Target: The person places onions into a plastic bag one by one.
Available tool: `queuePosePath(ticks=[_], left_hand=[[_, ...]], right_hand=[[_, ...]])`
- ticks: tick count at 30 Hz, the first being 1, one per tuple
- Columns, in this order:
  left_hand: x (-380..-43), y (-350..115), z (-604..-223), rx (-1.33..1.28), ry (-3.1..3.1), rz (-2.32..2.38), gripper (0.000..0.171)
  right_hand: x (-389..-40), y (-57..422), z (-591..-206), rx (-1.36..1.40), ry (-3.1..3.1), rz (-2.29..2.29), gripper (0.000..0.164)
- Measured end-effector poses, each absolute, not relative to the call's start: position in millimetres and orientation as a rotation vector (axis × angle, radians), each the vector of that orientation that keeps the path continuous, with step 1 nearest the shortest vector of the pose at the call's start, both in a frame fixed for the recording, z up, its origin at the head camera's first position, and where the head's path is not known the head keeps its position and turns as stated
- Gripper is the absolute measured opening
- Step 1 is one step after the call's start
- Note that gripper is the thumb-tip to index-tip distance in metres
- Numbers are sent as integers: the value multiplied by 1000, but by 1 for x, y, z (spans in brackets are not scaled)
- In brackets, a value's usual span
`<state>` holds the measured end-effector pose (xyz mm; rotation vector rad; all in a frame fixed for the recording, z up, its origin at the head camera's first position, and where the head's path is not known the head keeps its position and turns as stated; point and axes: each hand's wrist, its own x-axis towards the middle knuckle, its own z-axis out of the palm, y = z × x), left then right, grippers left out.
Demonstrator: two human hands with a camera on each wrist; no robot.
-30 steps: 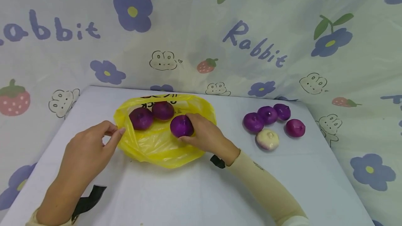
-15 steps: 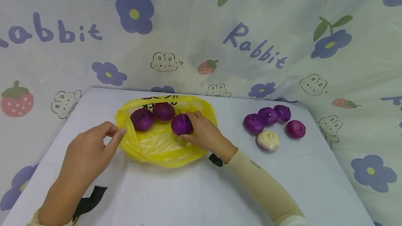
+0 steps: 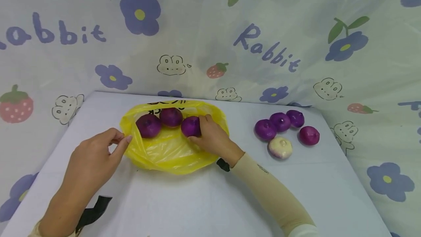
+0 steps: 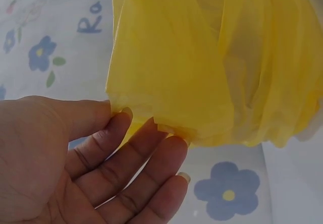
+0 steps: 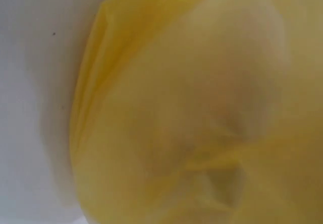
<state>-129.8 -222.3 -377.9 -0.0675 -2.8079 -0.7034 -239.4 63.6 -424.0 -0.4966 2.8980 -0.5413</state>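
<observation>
A yellow plastic bag (image 3: 164, 153) lies with its mouth spread on the white table. My left hand (image 3: 95, 158) pinches the bag's left rim between thumb and fingertips; the left wrist view shows the film (image 4: 171, 57) between them. Inside the bag's mouth, my right hand (image 3: 215, 136) grips a purple onion (image 3: 190, 126), its thumb in front and fingers behind. Two more purple onions, one at the left (image 3: 148, 125) and one farther back (image 3: 171, 117), sit in the bag. Bag film (image 5: 192, 93) fills most of the right wrist view and hides the fingers.
To the right of the bag stand several purple onions (image 3: 265, 129), one redder onion (image 3: 309, 135) and a pale one (image 3: 280, 147). A printed cloth (image 3: 197, 39) hangs behind the table (image 3: 184, 204).
My right hand has moved slightly farther back with its onion, near the bag's right side. The left hand keeps its hold on the rim, and the other onions stay put.
</observation>
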Motion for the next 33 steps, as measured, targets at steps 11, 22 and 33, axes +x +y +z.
queuePosePath(ticks=[11, 22, 33], left_hand=[[-130, -224, -381, -61, -2815, -697, 20], [-132, -222, -379, -88, -2808, -709, 18], [-130, -222, -378, -116, -2775, -727, 15]], right_hand=[[-254, 57, -430, -437, 2927, -616, 81], [-261, 56, -431, -375, 2958, -618, 82], [-265, 51, -432, -341, 2971, -587, 82]])
